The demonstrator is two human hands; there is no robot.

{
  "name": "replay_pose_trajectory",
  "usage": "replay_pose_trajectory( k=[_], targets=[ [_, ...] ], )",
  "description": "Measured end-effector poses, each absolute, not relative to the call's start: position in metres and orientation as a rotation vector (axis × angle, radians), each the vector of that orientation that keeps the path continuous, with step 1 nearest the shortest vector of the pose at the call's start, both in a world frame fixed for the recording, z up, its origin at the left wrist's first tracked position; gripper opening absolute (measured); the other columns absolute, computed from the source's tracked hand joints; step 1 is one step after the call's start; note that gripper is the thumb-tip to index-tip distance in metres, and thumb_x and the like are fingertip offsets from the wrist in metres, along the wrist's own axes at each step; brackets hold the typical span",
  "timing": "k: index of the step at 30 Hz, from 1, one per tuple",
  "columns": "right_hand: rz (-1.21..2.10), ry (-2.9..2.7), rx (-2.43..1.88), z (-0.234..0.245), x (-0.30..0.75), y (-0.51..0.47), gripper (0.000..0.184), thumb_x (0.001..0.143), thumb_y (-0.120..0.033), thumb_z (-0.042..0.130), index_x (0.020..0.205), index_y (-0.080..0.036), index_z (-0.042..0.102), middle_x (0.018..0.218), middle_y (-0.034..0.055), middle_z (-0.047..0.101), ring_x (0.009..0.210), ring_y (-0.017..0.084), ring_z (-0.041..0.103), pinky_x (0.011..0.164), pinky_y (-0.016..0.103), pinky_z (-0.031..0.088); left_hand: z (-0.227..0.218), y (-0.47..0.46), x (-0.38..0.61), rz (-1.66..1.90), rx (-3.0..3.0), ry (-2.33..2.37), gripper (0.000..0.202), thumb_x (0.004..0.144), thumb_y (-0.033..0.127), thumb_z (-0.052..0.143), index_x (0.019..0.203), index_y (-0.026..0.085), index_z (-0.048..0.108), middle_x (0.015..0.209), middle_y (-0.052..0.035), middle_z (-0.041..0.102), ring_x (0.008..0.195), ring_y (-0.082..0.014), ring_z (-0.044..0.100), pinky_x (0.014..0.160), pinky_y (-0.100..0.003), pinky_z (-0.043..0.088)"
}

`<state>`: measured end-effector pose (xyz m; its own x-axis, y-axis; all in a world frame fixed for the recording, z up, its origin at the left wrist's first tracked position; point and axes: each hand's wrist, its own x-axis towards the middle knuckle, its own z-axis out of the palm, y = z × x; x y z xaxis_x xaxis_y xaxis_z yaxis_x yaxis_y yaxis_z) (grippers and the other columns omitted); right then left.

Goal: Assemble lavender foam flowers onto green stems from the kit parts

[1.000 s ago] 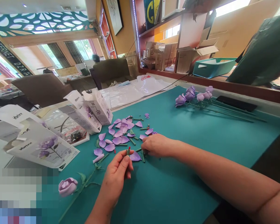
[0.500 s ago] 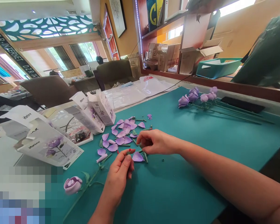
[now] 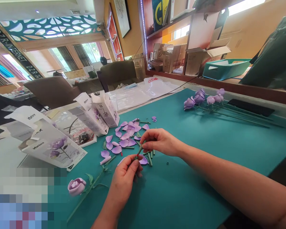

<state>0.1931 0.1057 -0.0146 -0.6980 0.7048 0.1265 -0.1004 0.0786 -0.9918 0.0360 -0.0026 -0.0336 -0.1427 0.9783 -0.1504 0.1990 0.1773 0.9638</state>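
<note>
Left hand (image 3: 126,173) pinched closed on red-tipped piece (image 3: 137,155); right hand (image 3: 162,142), fingertips together, holds green stem piece (image 3: 140,149) just above, seemingly touching. Best keep both aligned, press straight, grip near joint. Loose petals (image 3: 125,136) beyond left hand.

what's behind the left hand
Part of a purple petal shows past the left hand, with green mat around; whatever the hand fully covers cannot be seen.

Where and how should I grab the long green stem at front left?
Perhaps pinch the long green stem along its near part, from above on its left. It is thin and leafless there; green leaves and the pale purple cupped flower crowd farther along, and the left hand is to its right.
</note>
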Motion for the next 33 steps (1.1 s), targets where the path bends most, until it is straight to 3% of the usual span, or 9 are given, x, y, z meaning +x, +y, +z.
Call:
replay_pose_trajectory(
  k=[11,17,33],
  targets=[
    [1.555,-1.907,-0.591,-0.016,0.194,0.103,0.006,0.078,-0.021,0.062,0.083,-0.017,0.06,0.066,-0.0032,0.059,0.065,0.01,0.06,0.064,0.024,0.052,-0.037,-0.002,0.035,1.055,1.257,1.602,0.038,0.081,0.044,0.05,0.103,0.018,0.066,0.071,-0.0018,0.059,0.063,-0.016,0.054,0.055,-0.026,0.041],
    [1.335,-2.193,-0.684,-0.009,0.197,0.098,0.008,0.08,-0.013,0.051,0.084,-0.017,0.056,0.066,-0.003,0.058,0.062,0.01,0.055,0.054,0.02,0.043,-0.034,-0.004,0.037,1.042,1.335,1.677,0.033,0.08,0.043,0.051,0.095,0.02,0.069,0.07,-0.0031,0.063,0.063,-0.018,0.054,0.054,-0.027,0.04],
    [1.006,-2.522,-0.702,-0.007,0.193,0.091,0.015,0.091,-0.018,0.039,0.091,-0.017,0.053,0.08,0.0011,0.057,0.068,0.011,0.048,0.059,0.022,0.036,-0.032,-0.003,0.036,0.973,1.413,1.694,0.029,0.083,0.044,0.048,0.072,0.02,0.06,0.068,-0.0009,0.057,0.063,-0.0155,0.048,0.057,-0.026,0.035]
  ],
)
